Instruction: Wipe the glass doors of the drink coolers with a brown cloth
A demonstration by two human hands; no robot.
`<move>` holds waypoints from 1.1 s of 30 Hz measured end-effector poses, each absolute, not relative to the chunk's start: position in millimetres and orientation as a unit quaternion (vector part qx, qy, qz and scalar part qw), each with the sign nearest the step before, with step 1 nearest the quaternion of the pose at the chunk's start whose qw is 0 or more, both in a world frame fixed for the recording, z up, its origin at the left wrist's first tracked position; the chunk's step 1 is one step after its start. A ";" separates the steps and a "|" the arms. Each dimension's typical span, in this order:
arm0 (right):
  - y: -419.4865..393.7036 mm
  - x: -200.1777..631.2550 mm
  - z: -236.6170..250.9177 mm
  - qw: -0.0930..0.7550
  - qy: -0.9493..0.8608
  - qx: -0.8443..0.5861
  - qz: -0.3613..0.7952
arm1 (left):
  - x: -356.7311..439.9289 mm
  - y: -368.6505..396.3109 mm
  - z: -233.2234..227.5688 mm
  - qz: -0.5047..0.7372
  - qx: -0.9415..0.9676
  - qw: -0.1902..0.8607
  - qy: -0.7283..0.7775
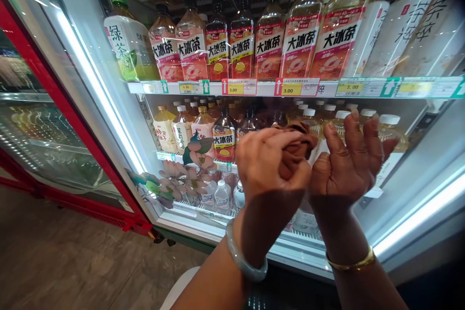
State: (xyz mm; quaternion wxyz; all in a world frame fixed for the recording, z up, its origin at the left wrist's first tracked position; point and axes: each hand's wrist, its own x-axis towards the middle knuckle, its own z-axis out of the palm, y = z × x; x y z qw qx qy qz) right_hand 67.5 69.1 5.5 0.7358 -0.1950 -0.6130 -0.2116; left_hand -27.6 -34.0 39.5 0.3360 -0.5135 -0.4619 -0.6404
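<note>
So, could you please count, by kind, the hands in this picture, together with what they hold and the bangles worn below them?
Hands: 2 (left hand, right hand)
Brown cloth: 1, gripped in the left hand
Pale bangle: 1, worn on the left
Gold bangle: 1, worn on the right
Total: 5

Free room above the floor (90, 256) left of the hands (265, 164), close-packed bottles (269, 41) blocking ahead.
</note>
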 end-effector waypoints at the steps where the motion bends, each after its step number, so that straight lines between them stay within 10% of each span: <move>1: 68.3 67.6 5.9 0.733 -0.615 -0.197 -0.211 | -33.4 -35.2 42.4 -0.647 -0.494 0.347 -0.465; 33: 71.8 62.8 5.7 0.762 -0.576 -0.196 -0.223 | -15.1 -18.1 13.5 -0.626 -0.549 0.338 -0.438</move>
